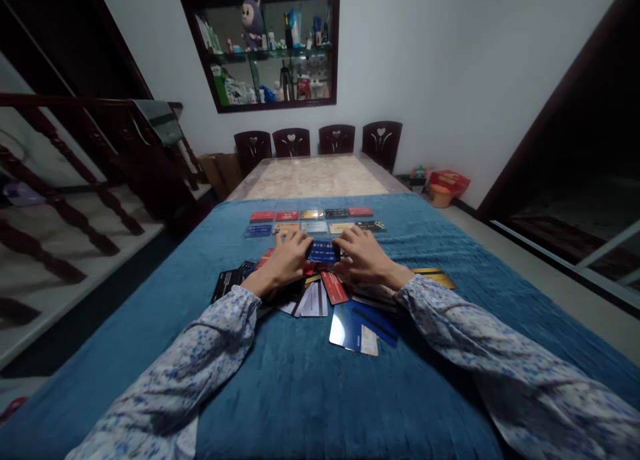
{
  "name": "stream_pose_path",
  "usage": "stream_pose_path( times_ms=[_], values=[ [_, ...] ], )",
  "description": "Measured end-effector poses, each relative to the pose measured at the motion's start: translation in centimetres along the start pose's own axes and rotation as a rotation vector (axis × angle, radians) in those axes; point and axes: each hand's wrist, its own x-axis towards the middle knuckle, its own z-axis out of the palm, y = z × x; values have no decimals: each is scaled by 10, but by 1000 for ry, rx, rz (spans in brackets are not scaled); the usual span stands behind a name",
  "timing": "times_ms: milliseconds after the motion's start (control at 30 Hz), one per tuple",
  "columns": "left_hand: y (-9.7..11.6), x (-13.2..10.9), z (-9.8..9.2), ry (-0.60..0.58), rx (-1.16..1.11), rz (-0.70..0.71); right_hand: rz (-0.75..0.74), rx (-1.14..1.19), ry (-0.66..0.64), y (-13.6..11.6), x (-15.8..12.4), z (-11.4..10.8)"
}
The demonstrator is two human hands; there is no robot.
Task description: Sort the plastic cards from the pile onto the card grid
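Note:
A blue card with light lettering is held between my two hands by its short ends, above a loose pile of cards. My left hand grips its left end and my right hand its right end, fingers bent. Under and around the hands lie a red card, white striped cards, black cards and blue cards. Beyond the hands, several cards are laid out in two rows, among them a red card and a blue card.
A blue cloth covers the near part of the table, with its marble top bare beyond. A gold card lies right of my right wrist. Dark chairs stand at the far end, and a stair railing at the left.

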Motion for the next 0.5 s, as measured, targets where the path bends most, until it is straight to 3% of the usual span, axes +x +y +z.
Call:
stream_pose_path(
  times_ms=[500],
  values=[
    [-66,-25,-8,-27,-32,-103,-100,103,-87,-31,74,7]
  ],
)
